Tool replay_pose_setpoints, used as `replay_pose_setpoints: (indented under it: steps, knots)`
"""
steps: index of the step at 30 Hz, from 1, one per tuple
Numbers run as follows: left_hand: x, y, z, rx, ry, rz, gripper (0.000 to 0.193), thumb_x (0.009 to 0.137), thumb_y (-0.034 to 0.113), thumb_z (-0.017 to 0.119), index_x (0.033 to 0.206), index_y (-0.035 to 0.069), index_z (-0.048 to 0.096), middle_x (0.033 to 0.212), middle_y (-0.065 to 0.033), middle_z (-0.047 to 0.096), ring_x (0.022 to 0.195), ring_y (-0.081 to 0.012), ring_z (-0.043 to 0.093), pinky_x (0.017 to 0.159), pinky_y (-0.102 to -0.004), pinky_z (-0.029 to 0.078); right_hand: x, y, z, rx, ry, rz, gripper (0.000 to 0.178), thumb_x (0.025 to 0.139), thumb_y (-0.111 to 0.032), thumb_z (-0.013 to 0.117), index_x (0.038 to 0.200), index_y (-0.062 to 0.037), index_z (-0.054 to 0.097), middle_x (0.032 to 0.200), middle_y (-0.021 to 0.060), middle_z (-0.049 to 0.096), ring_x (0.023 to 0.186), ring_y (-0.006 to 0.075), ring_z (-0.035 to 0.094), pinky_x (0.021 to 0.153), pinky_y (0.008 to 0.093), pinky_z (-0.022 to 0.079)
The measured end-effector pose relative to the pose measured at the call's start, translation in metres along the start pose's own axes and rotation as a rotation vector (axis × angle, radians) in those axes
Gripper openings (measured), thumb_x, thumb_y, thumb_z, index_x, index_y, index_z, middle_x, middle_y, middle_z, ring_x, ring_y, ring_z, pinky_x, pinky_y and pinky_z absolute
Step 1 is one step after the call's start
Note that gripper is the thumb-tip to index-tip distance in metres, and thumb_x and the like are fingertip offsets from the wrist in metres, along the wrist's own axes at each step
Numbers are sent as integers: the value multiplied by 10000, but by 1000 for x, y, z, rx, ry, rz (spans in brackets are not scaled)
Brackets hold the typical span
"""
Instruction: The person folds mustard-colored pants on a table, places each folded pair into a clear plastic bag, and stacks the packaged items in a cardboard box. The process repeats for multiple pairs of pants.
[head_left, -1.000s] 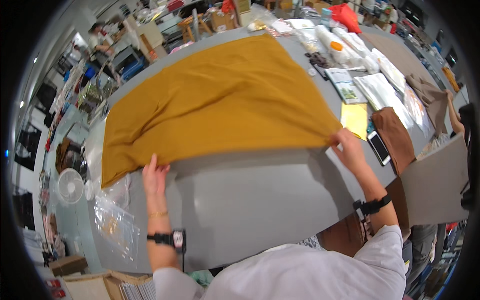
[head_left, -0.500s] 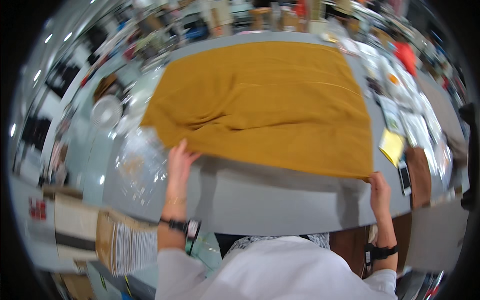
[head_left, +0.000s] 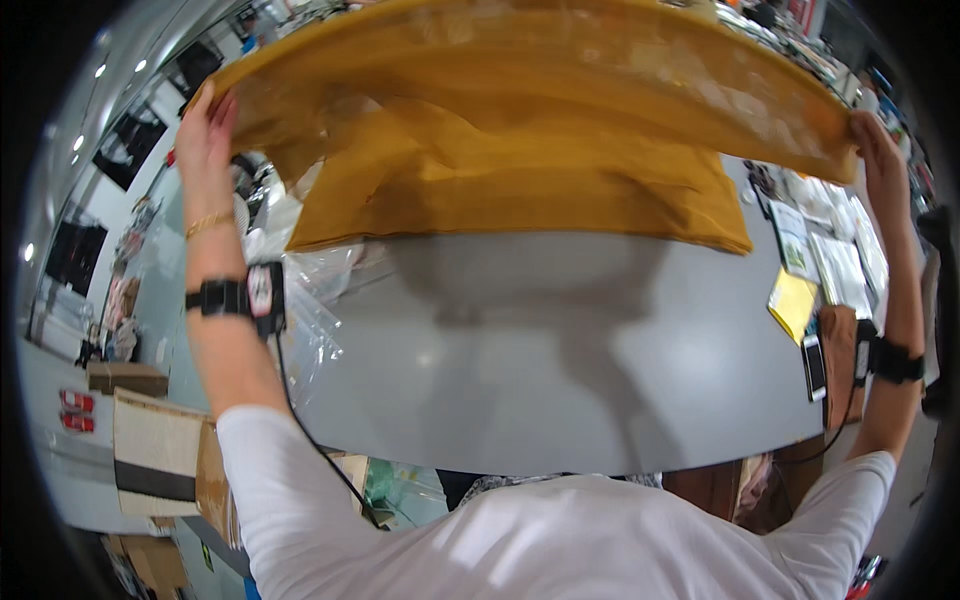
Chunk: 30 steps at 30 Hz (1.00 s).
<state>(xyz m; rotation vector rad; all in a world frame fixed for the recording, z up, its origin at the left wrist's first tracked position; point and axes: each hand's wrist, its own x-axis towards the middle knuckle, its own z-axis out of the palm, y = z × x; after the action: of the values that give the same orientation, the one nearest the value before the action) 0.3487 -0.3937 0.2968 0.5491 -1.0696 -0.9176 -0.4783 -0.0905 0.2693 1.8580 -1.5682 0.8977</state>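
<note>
A wide mustard-yellow cloth (head_left: 500,190) is stretched between my raised hands. Its upper layer hangs in the air in an arc, thin enough for the background to show through faintly, while the lower part lies on the grey table. My left hand (head_left: 207,125) pinches one corner at the upper left. At the upper right my right hand (head_left: 878,145) grips the other corner between thumb and fingers. Some folds and shadows run across the lower layer. The cloth's far edge is hidden behind the lifted layer.
The grey table (head_left: 500,370) has a curved near edge. Clear plastic bags (head_left: 310,320) lie at its left. Along the right are a yellow packet (head_left: 792,303), a phone (head_left: 814,368), a brown folded piece (head_left: 838,350) and white packages (head_left: 840,270). Cardboard boxes (head_left: 160,445) stand lower left.
Both hands have risen up and away from the table's near edge and spread apart, lifting the cloth's near edge off the table. More of the grey tabletop now shows.
</note>
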Motion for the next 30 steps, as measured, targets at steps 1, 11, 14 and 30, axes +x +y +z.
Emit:
replay_pose_setpoints:
  steps: [1,11,14,30]
  knots:
    - [-20,1,-12,83,73,-49,207,981,141,746,1155,40,694,1082,-103,752,947,-233,738,830,-312,611,-22,-29,-13,-55,1,76,249,1073,-71,571,1299,-5,650,1167,126,725,1064,209,702,926,319,552]
    - [-155,-4,-202,707,69,-495,197,1013,284,716,1121,121,698,824,37,660,671,-51,584,574,-202,457,-200,-251,-59,527,-461,-62,220,742,34,666,945,-51,669,803,93,621,771,309,659,646,401,536]
    - [-131,9,-280,887,126,-507,224,1019,282,707,1144,98,684,798,12,644,659,-92,617,545,-208,496,-235,-300,-39,1057,-588,-19,112,966,-137,719,1014,-43,680,928,117,673,833,322,666,712,415,562]
    - [-446,-255,309,616,-1519,279,320,944,188,720,1214,20,683,1248,-156,679,1186,-348,621,1017,-441,509,-291,-92,160,27,-611,673,429,915,-428,759,1083,-38,694,1191,125,636,1183,301,608,942,454,538]
